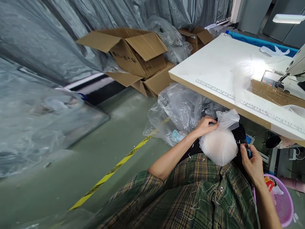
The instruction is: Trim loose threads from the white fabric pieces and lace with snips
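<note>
A sheer white fabric piece (220, 144) lies over my lap, rounded at the bottom with a loose gathered end at the top. Fingers of my left hand (206, 126) are closed on its upper left edge, near the gathered part. My right hand (253, 162), to the right of the fabric, is wrapped round thread snips (248, 150) with dark blades pointing up and a bit of blue on the handle. The snips are apart from the fabric. My palm hides much of their handle.
A white sewing table (214, 60) with a printed ruler edge stands ahead on the right, bearing a sewing machine (294, 68). A pink basket (289, 203) is at the lower right. Clear plastic bags (176, 105) and open cardboard boxes (140, 60) lie on the left.
</note>
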A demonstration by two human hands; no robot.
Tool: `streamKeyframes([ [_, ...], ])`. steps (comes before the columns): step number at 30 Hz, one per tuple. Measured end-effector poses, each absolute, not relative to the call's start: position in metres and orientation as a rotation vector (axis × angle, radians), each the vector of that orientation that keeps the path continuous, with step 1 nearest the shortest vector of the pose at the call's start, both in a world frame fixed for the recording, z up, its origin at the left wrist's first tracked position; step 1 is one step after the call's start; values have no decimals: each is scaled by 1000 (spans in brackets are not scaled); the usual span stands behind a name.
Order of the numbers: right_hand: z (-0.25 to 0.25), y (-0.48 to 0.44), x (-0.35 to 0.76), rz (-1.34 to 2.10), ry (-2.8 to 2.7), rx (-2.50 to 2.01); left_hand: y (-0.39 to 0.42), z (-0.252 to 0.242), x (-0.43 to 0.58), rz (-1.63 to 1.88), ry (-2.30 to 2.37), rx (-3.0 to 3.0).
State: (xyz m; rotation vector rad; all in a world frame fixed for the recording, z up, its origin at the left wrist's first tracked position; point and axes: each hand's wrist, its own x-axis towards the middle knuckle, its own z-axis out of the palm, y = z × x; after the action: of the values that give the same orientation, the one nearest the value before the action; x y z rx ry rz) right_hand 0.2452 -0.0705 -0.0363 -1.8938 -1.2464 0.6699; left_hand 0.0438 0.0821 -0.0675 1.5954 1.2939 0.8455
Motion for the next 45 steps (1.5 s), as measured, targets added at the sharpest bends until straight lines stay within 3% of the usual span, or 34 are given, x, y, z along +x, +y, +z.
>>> streamKeyframes([
  [5,-35,-71,237,674,-1275,-1832,82,-68,44,994,1308,1563],
  [9,-31,-71,230,656,-1286,-1773,75,-47,13,1487,1311,1680],
  [13,-21,-68,220,690,-1296,-1690,50,-20,-14,1844,1023,2266],
  [18,0,-61,200,828,-1291,-1601,11,-3,-16,1663,698,2789],
  [27,10,-25,173,931,-1108,-1653,-15,-10,18,1306,216,2961],
  [30,5,-25,174,925,-1101,-1600,-13,-15,22,1298,109,2723],
  [34,5,-34,174,980,-1166,-1521,4,-10,15,1428,553,2288],
  [40,6,-42,172,1089,-1193,-1413,30,1,16,859,827,1824],
  [45,-2,-41,182,1170,-1167,-1371,31,0,12,814,778,1450],
])
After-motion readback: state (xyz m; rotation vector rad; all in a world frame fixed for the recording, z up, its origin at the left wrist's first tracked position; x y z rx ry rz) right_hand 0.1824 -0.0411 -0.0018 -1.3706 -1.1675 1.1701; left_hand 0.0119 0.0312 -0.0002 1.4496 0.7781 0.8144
